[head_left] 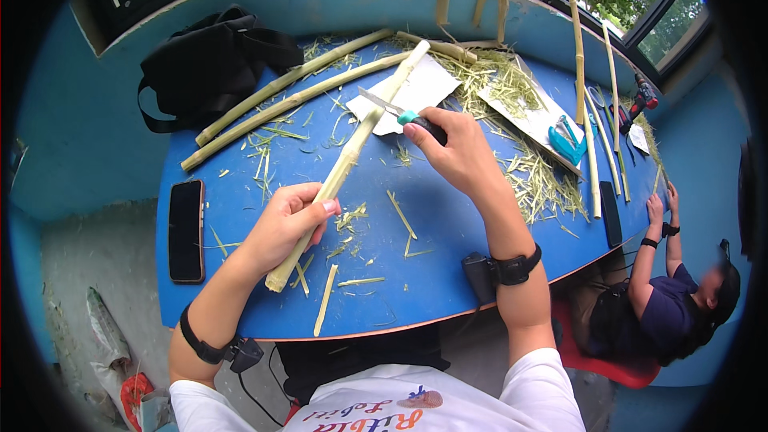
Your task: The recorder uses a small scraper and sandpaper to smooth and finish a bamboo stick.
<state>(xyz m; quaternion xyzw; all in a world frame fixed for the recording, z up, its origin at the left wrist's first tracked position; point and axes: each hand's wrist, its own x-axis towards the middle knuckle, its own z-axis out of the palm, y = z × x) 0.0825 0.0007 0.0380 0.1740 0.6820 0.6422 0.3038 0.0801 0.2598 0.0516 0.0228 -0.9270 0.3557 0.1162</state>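
My left hand (294, 220) is wrapped round the near part of a pale, peeled bamboo pole (344, 164), which slants away from me up and to the right. In my right hand (460, 150) is a knife (411, 118) with a teal and black handle, gripped by the handle. Its blade lies across the upper part of the pole, pointing left; I cannot tell how deep it bites. Under the pole's far part is a white sheet (432, 84). Thin green-yellow shavings (352, 218) lie below on the blue table (416, 272).
Two longer bamboo poles (292, 102) and a black bag (204, 68) lie far left; a phone (186, 230) lies near left. On the right are a shavings heap (540, 188), a teal tool (566, 141), upright poles (590, 164) and a drill (642, 96). Another person (664, 304) sits there.
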